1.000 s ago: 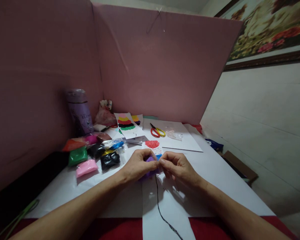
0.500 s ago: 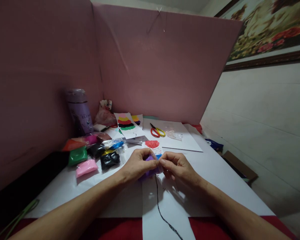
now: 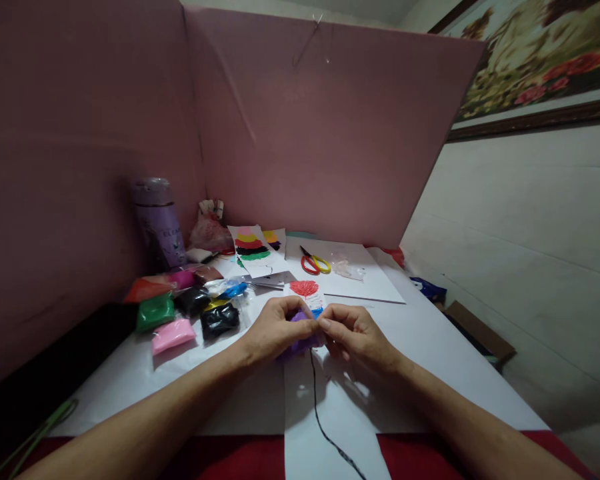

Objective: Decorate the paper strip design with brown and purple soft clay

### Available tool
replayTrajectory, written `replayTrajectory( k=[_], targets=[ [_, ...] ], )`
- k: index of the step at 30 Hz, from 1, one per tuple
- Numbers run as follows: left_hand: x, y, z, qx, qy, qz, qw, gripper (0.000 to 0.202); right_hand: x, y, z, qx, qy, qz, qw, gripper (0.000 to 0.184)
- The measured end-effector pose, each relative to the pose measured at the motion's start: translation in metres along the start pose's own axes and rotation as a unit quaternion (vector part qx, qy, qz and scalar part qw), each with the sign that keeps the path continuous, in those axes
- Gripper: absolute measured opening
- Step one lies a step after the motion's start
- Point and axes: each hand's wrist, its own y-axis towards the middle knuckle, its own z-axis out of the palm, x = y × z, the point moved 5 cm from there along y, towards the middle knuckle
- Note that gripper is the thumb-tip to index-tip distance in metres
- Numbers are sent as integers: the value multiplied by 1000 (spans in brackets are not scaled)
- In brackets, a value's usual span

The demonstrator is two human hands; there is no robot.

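My left hand [image 3: 283, 327] is closed on a small plastic packet of purple clay [image 3: 300, 337], thumb and fingers at its upper edge. Right beside it, my right hand [image 3: 357, 333] pinches the same packet's edge, and the fingertips of both hands meet there. Under the packet lies a long white paper strip [image 3: 297, 413]. It carries a red scalloped shape [image 3: 304, 288] at the far end, a patch of blue [image 3: 318, 312] and a wavy black line [image 3: 317, 407] running toward me. My hands cover the middle of the strip.
To the left are several clay packets, including green [image 3: 155, 312], pink [image 3: 173, 336] and black [image 3: 221, 320]. Behind them stands a purple bottle [image 3: 161, 227]. Colored paper [image 3: 253, 250] and red-yellow scissors [image 3: 316, 264] lie further back, the scissors on a white board [image 3: 380, 283]. Pink panels enclose the back and left.
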Motion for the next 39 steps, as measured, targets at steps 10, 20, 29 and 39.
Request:
replayTrajectory(
  k=[10,20,29,39],
  targets=[
    [0,0,0,4,1,-8,1000,21,-2,0,0,-8,10,3,1000,28],
    [1,0,0,5,4,-14,1000,19,-2,-1,0,-6,10,3,1000,30],
    [1,-1,-1,5,8,-6,1000,18,-2,-1,1,-1,12,7,1000,32],
    [2,0,0,11,16,-4,1000,16,-3,-1,0,-2,11,8,1000,30]
  ],
)
